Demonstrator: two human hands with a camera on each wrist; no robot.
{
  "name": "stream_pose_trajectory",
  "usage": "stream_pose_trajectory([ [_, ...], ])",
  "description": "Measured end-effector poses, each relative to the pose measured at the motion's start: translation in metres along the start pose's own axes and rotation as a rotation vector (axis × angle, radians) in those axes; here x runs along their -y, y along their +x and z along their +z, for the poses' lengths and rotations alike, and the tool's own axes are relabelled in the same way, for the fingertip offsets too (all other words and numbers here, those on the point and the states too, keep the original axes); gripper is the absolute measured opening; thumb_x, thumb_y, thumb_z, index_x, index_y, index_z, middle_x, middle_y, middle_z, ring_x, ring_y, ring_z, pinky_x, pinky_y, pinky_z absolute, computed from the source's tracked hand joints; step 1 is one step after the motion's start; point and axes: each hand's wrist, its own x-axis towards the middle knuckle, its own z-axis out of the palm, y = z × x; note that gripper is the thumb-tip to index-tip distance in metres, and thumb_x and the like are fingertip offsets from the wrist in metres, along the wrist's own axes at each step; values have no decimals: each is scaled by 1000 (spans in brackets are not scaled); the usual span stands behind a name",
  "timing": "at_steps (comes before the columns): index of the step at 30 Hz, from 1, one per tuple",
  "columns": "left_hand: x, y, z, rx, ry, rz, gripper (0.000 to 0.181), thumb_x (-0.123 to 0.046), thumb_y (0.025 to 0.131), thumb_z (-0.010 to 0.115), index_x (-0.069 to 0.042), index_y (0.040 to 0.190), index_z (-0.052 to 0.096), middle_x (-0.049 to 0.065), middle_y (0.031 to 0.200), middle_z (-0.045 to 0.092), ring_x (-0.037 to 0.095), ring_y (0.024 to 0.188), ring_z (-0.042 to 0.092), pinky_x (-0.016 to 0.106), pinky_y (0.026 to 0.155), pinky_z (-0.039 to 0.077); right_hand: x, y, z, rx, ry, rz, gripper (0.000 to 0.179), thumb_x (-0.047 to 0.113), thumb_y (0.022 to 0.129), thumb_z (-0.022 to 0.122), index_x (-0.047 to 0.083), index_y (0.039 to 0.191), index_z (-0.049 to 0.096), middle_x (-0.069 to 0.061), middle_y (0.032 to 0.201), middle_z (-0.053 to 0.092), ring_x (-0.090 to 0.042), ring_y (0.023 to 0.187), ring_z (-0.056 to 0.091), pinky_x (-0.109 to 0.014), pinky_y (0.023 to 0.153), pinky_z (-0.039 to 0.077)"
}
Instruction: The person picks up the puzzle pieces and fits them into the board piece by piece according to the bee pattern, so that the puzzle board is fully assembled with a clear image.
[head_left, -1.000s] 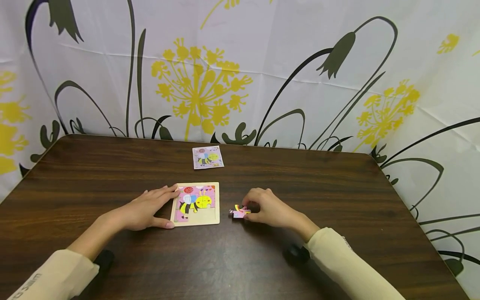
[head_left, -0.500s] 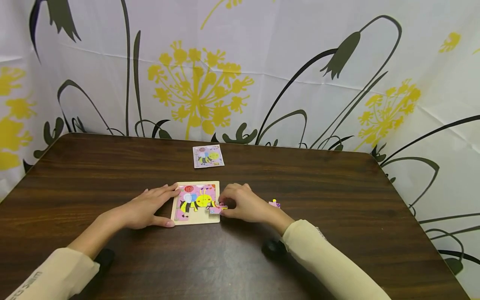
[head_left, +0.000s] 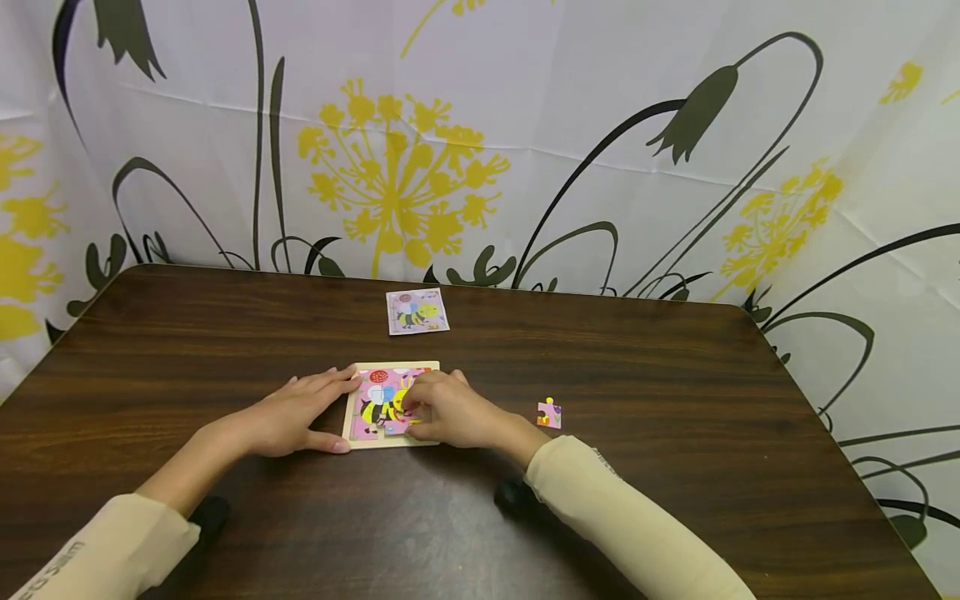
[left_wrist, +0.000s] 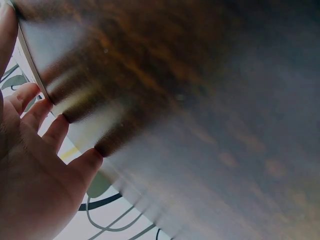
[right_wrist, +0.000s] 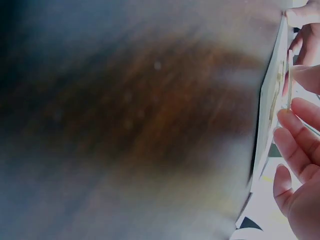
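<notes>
In the head view, a square wooden jigsaw tray (head_left: 371, 445) with a bee picture lies on the table. My left hand (head_left: 292, 417) rests at its left side, fingers at the upper left corner and thumb at the lower left. Over the tray's lower right part, my right hand (head_left: 461, 412) pinches a pink puzzle piece (head_left: 396, 428) between thumb and fingers and hides part of the bee. Edge-on in the right wrist view, that thin piece (right_wrist: 290, 82) stands slightly off the tray. Another puzzle piece (head_left: 550, 414), pink and yellow, lies on the table to the right.
Behind the tray lies a picture card (head_left: 417, 312) with the same bee. The dark wooden table (head_left: 637, 375) ends at a flower-printed curtain (head_left: 570, 100). A dark object (head_left: 514, 497) shows under the right forearm.
My right hand has carried the pink piece leftward from the table to over the tray. The other loose piece has come into view behind it. The left hand has stayed in place.
</notes>
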Motion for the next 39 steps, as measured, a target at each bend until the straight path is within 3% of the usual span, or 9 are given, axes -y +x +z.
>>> stream_pose_trajectory([
  [31,1,-1,11,-38,40,30,84,-52,78,63,-1,138,33,23,145,25,45,129,23,69,94,18,7,2,18,-1,-165,-3,21,26,80,71,14,96,69,5,95,57,-8,93,50,-22,69,30],
  [39,4,0,12,-30,43,18,86,-52,77,64,0,138,33,25,144,24,45,129,23,69,95,16,3,-7,16,18,-182,-65,28,29,83,67,18,108,68,4,101,55,-8,97,49,-23,72,29],
])
